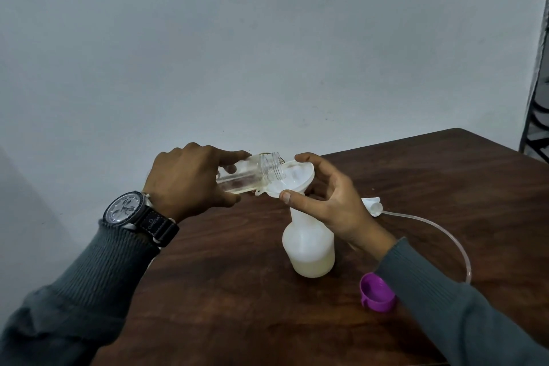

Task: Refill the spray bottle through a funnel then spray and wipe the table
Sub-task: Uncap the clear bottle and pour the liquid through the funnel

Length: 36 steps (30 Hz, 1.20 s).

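Place: plain indoor room, likely a home
Wall: bare pale painted wall [267, 38], scuffed with small marks
Counter: dark wood-grain counter [237, 291] pushed against the wall
Right edge: dark metal frame [537, 116], partly out of view

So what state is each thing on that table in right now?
Jar: tipped on its side over the funnel, nearly empty, held by the left hand.
Funnel: seated in the bottle's neck, steadied by the right hand.
Bottle: upright, open, partly filled.
Purple cap: off, lying on the table.
Spray head: off, lying with its tube trailing.
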### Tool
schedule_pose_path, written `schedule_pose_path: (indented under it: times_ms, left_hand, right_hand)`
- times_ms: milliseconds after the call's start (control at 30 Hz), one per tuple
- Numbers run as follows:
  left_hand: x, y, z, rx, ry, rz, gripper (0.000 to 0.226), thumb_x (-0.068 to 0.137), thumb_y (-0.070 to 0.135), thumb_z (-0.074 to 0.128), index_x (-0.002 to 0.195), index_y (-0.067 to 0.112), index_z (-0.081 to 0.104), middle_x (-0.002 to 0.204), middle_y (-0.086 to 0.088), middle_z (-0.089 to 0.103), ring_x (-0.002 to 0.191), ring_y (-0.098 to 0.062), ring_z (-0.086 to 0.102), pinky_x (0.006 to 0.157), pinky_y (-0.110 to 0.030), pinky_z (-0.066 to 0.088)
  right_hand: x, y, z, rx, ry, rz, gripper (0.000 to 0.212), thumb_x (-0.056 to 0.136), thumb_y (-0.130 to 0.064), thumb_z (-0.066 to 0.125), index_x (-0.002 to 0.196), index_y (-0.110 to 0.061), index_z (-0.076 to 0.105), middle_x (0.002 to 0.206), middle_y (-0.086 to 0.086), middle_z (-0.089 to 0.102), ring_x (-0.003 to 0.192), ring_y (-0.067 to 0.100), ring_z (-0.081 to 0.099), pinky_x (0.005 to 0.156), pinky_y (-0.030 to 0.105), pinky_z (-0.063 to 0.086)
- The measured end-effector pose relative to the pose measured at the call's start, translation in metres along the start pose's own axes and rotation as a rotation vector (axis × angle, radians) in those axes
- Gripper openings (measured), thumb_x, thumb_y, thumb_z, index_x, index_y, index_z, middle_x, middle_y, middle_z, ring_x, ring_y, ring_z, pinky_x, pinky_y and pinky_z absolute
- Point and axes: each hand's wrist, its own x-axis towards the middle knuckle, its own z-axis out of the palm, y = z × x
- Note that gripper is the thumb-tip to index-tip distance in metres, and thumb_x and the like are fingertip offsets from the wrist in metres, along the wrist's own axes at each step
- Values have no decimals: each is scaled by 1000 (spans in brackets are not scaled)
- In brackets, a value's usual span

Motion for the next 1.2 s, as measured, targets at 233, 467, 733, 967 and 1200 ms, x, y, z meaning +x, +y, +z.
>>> schedule_pose_path:
  times_ms: [233,467,733,967,1200]
  left_hand:
    - [-2,1,-1,-10,-7,-4,66,72,56,77,133,61,52,95,29,64,98,-12,68,67,-27,47]
    - [-2,3,-4,-9,-7,-5,66,73,57,77,135,60,51,105,28,69,101,-12,67,71,-29,50]
    - [-3,4,-4,-7,-13,-12,65,73,54,77,133,59,53,84,28,54,96,-14,68,68,-27,46]
    - [-2,4,-3,-4,-6,-7,65,72,54,78,132,60,53,77,30,47,95,-13,67,67,-27,46]
    - [-2,3,-3,6,5,0,65,72,55,77,132,61,52,106,29,69,99,-12,68,71,-30,52]
  right_hand:
    - [0,1,0,8,-4,-4,59,76,-15,91,125,-29,62,115,-4,75,96,15,71,83,27,56]
    - [1,1,-1,-6,-6,-16,59,74,-18,91,124,-30,62,116,-1,74,99,19,71,85,31,59]
    - [1,2,0,-4,-1,-24,59,71,-23,91,122,-30,62,113,-4,75,96,17,71,85,31,57]
    - [1,1,0,-2,-6,-22,58,71,-21,91,121,-31,63,112,-5,74,95,15,70,84,31,57]
    - [1,1,0,-8,-1,-23,57,71,-21,91,120,-32,63,112,-6,74,96,15,70,85,32,58]
